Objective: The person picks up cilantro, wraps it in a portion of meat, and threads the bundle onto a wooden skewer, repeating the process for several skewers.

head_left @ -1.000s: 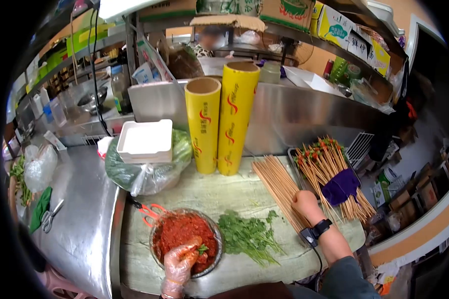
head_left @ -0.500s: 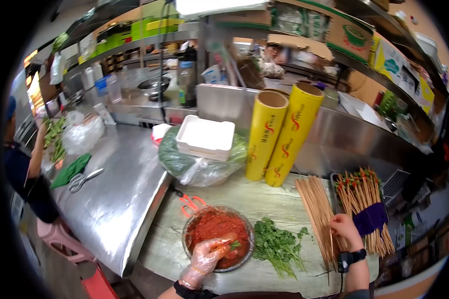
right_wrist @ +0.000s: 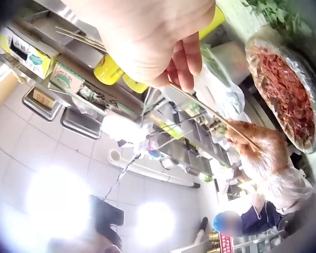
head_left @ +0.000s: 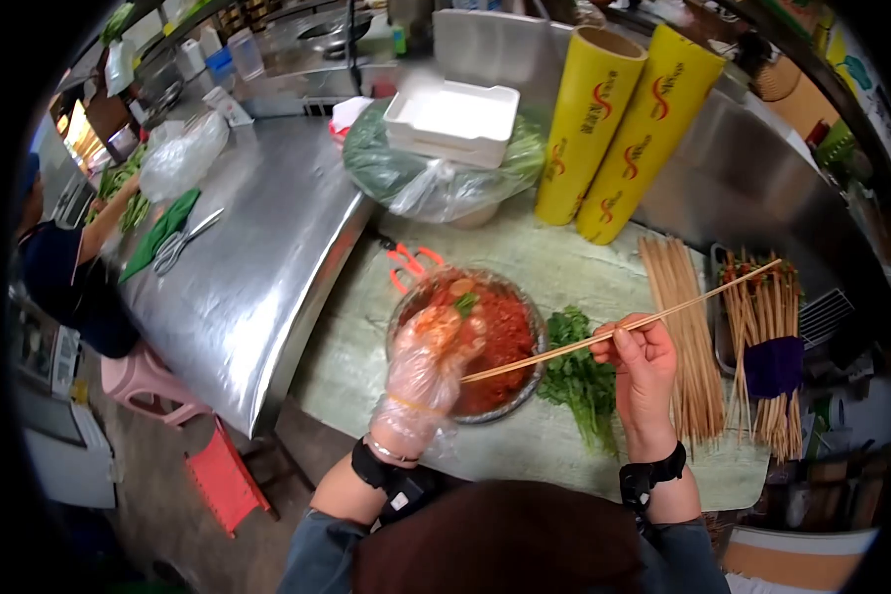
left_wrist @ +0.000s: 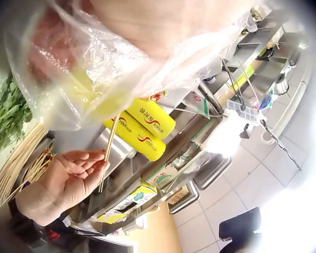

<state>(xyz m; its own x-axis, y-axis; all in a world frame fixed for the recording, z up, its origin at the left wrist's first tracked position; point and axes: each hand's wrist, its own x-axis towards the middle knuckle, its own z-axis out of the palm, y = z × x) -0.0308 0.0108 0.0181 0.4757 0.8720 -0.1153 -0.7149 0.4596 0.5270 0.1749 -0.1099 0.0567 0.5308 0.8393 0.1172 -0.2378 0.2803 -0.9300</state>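
Observation:
In a clear plastic glove smeared red, my left hand (head_left: 421, 371) is over the bowl (head_left: 537, 332) of red, chunky mixture (head_left: 505, 342). Its fingers curl round a green herb sprig (head_left: 466, 304). To the right, my bare right hand (head_left: 645, 366) pinches thin wooden skewers (head_left: 723, 286) between thumb and fingers. They slant across the bowl, their lower ends beside the gloved hand. In the right wrist view a skewer (right_wrist: 216, 115) runs from the right hand (right_wrist: 152, 37) to the gloved hand (right_wrist: 263, 155); how they touch is unclear. Leafy herbs (head_left: 576, 371) lie right of the bowl.
More skewers (head_left: 681, 346) lie in a row beside a tray of filled skewers with a purple cloth (head_left: 774, 367). Yellow rolls (head_left: 589, 124), a bagged bundle under a white box (head_left: 452, 114) and orange-handled scissors (head_left: 411, 265) stand or lie behind. Another person (head_left: 64, 287) is at far left.
My right hand has left the skewer row and moved left with skewers pinched in it. The gloved left hand stays at the bowl. The head view has tilted down and turned left.

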